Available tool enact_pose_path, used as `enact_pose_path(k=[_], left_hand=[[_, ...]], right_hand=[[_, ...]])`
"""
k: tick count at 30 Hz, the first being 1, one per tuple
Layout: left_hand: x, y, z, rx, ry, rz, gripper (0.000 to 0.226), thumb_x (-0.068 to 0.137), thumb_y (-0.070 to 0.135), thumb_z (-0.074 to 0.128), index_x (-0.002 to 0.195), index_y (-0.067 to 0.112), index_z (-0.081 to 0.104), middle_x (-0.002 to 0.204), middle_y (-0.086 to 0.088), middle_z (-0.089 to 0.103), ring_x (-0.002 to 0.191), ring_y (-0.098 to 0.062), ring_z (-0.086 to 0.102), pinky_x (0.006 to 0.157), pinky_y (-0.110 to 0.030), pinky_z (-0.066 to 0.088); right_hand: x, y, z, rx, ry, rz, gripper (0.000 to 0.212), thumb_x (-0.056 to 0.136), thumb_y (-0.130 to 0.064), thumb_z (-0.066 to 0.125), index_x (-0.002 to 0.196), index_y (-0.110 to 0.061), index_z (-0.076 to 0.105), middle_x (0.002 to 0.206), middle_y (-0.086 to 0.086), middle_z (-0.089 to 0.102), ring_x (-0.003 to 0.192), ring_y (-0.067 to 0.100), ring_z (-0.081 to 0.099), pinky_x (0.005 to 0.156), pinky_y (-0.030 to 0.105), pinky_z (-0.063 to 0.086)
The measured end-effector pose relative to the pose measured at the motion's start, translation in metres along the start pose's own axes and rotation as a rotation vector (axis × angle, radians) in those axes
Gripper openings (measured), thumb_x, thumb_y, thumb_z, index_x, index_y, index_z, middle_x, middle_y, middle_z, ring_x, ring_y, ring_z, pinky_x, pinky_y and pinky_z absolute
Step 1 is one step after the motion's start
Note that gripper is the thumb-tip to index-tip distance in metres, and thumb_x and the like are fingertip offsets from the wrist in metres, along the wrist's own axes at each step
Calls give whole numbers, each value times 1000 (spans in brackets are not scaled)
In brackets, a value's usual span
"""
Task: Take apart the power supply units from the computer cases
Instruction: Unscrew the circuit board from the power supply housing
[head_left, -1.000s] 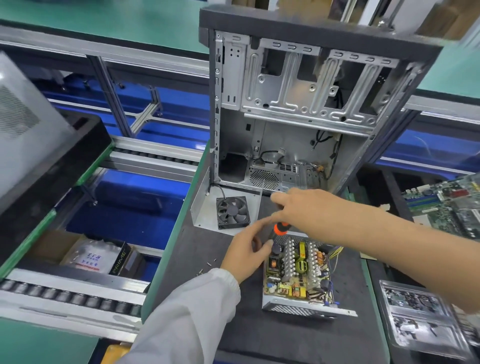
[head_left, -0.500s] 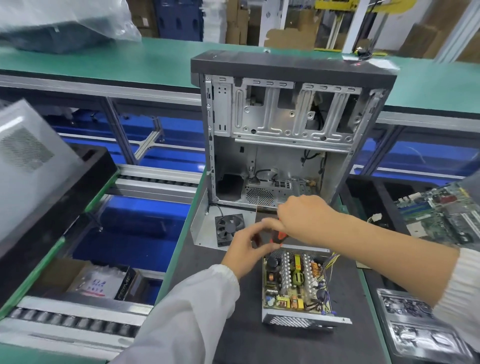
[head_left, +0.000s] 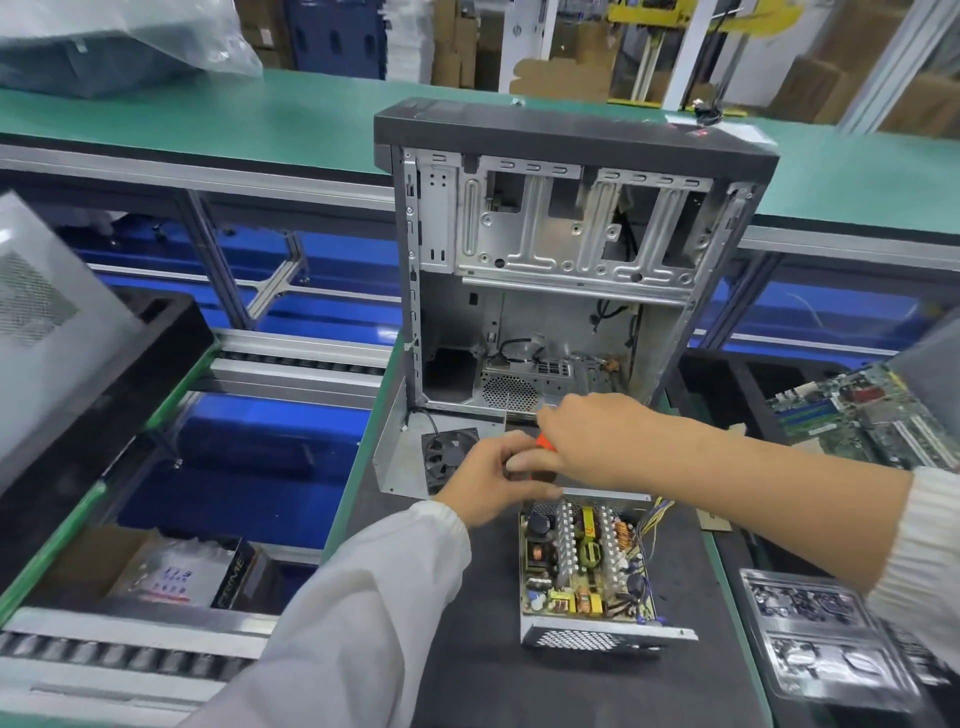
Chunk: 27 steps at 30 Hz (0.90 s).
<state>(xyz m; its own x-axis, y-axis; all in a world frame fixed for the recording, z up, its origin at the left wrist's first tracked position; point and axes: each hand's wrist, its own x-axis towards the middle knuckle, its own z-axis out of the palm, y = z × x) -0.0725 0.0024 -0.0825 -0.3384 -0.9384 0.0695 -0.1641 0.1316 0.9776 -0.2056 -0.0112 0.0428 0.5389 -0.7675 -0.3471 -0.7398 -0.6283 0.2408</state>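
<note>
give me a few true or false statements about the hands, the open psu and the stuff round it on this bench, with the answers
1. The power supply unit lies with its cover off and circuit board exposed. True.
2. The right hand holds a tool with an orange handle. True.
3. The computer case lies flat on its side. False: it stands upright, open towards the camera.
4. The black fan is mounted inside the case. False: it lies outside, on a metal panel.
5. The left hand rests on the green motherboard. False: it is beside the right hand, at the unit's far end.
</note>
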Motion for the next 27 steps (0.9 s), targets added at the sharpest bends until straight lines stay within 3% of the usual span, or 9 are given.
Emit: enact_pose_path(k=[2, 6, 10, 14, 18, 21, 23, 25, 27], left_hand=[[0, 3, 0, -5, -24, -11, 28, 74, 14, 84, 94, 20, 67, 78, -6, 57, 69, -14, 46, 67, -28, 39], [-1, 2, -13, 33, -127, 0, 32, 82, 14, 77, 84, 44, 66, 71, 8, 52, 70, -14, 44, 70, -27, 38], [1, -2, -16, 58, -92, -3, 30, 81, 9, 77, 100, 31, 69, 68, 26, 59, 72, -2, 48, 78, -21, 41], [0, -3, -13, 73, -109, 28, 30, 80, 8, 77, 105, 20, 67, 68, 28, 58, 60, 9, 46, 66, -8, 35], [1, -4, -10, 23, -55, 30, 33, 76, 10, 81, 98, 0, 59, 80, -8, 53, 68, -11, 44, 68, -28, 38], [2, -1, -9, -3, -105, 21, 36, 75, 9, 82, 101, 2, 58, 80, -25, 53, 67, -19, 42, 66, -33, 37], [3, -4, -13, -30, -151, 21, 31, 77, 6, 80, 102, 15, 63, 73, -11, 53, 64, -17, 40, 64, -28, 37], [3, -6, -17, -10, -177, 22, 33, 81, 8, 77, 98, 34, 64, 70, 20, 57, 63, -5, 42, 64, -16, 37], [4, -7, -18, 13, -158, 13, 34, 83, 9, 75, 96, 38, 65, 73, 28, 62, 64, 4, 46, 65, -11, 38]], right_hand=[[4, -7, 2, -68, -9, 28, 53, 99, -55, 29, 109, -10, 55, 99, 8, 61, 88, 29, 60, 60, 34, 36], [0, -3, 1, -10, -114, -146, 25, 100, -26, 45, 122, -14, 42, 112, 9, 51, 94, 28, 57, 72, 40, 48], [-3, -2, -3, -13, -107, -248, 52, 90, -1, 50, 136, -24, 38, 103, 0, 35, 79, 17, 41, 62, 33, 37], [-4, -1, -3, 73, -120, -105, 40, 88, -13, 57, 123, -24, 40, 100, 0, 39, 62, 11, 37, 51, 28, 28], [-2, -6, -3, 97, -94, 47, 54, 86, -66, 50, 109, -17, 43, 76, -5, 37, 64, 15, 45, 53, 29, 35], [4, -14, -4, -152, -62, 23, 44, 99, -56, 31, 106, -21, 57, 85, 2, 51, 82, 27, 58, 62, 33, 40], [6, -13, -3, -200, -78, -36, 37, 103, -45, 31, 115, -19, 55, 102, 6, 59, 93, 29, 61, 65, 35, 43], [7, -9, -4, -161, -116, -89, 31, 102, -38, 39, 124, -17, 47, 114, 8, 53, 100, 28, 56, 69, 37, 44], [7, -7, -7, -104, -155, -143, 35, 97, -24, 51, 130, -21, 41, 118, 7, 43, 102, 26, 49, 72, 39, 47]])
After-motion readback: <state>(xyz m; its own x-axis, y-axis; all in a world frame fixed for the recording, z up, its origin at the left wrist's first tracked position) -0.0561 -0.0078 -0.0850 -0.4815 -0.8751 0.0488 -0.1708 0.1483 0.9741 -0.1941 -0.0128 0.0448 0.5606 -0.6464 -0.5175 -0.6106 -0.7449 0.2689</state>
